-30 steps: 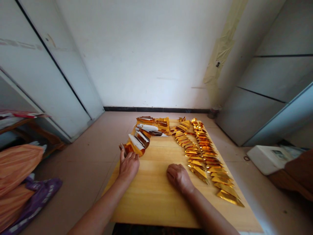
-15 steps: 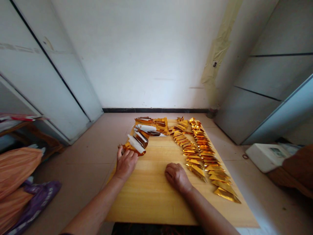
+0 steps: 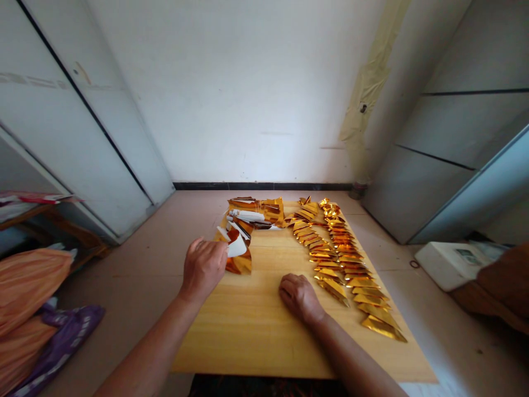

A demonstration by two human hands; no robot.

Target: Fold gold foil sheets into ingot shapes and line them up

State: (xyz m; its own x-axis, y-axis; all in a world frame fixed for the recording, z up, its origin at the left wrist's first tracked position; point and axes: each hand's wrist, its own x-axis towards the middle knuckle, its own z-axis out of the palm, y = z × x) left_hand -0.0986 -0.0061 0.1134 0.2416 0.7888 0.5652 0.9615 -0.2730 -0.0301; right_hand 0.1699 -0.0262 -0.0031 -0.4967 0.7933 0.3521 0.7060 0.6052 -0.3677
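My left hand [image 3: 203, 269] is closed in a pinch on a sheet of gold foil paper [image 3: 239, 263] at the table's left side. The sheet curls, showing its white back and a gold face. Behind it lie more loose foil sheets [image 3: 270, 209], some rolled or folded with white and brown sides up. My right hand [image 3: 301, 298] rests on the wooden table [image 3: 248, 336], fingers curled in; nothing shows in them. To its right, folded gold paper pieces [image 3: 347, 259] overlap in two long rows.
A white wall and grey cabinets [image 3: 467, 138] surround the table. On the floor at left are orange and purple bags [image 3: 37, 298] beside a wooden stand. A white box [image 3: 450, 264] sits at the right.
My left hand has drawn back to the left and up, lifting and curling the edge of a foil sheet. My right hand has hardly moved.
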